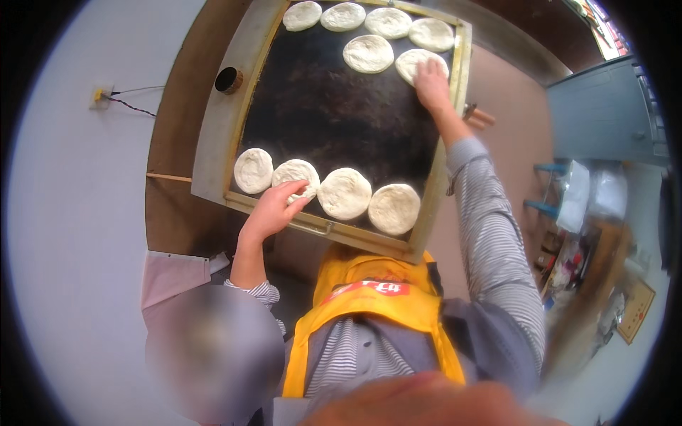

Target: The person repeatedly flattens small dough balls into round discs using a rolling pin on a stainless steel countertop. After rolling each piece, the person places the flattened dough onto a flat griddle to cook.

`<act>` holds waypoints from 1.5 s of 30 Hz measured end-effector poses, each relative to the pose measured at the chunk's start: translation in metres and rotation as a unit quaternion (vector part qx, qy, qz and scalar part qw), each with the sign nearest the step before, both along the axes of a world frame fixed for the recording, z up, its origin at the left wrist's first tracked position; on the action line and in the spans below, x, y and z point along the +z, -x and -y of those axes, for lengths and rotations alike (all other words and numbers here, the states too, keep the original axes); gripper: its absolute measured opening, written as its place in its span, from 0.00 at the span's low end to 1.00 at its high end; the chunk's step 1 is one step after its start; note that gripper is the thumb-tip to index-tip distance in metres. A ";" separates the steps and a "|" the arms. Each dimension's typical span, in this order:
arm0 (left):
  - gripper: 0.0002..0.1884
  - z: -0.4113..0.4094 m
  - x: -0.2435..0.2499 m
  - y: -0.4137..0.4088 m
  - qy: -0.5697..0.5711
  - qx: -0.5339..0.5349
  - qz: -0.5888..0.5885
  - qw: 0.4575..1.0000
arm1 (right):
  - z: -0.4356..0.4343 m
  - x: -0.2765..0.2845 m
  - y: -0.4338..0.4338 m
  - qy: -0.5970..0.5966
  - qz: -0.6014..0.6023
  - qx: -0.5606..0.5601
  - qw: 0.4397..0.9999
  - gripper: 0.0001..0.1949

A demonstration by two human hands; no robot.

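Pale flat dough rounds lie on a dark griddle plate [341, 117] framed in yellowish metal. My left hand [274, 210] rests over the near edge of a dough round [293, 171], thumb and fingers apart and curved above its surface. At the far right of the plate, the fingers of my right hand [431, 85] lie on top of another dough round [410, 63], partly covering it. To the left of that one is a dough round [367, 54]. Several more line the far edge, including a dough round [388, 23]. The near row includes a dough round [344, 193].
A metal handle [319, 229] projects from the near frame. A dark round opening [229, 80] sits on the left rim. The wall socket [101, 98] has cords plugged in. Blue-legged stool [549, 168] and blue cabinet [602, 112] stand to the right.
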State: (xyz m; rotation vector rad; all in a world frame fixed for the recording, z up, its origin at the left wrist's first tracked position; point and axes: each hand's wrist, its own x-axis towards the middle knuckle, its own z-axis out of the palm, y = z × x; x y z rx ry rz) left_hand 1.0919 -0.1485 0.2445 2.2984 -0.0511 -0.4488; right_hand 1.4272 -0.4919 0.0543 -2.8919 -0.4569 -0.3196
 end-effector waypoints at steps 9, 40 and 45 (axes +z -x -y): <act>0.18 0.007 -0.014 -0.163 -0.034 -0.141 0.116 0.983 | -0.029 0.036 0.018 -0.019 0.097 -0.034 0.994 0.20; 0.19 0.073 -0.165 -0.416 -0.136 0.034 0.293 0.946 | -0.069 0.050 -0.014 -0.019 0.006 0.224 0.974 0.10; 0.17 0.082 -0.144 -0.395 -0.228 -0.214 0.402 0.861 | -0.077 0.049 -0.012 -0.038 0.075 0.118 0.989 0.18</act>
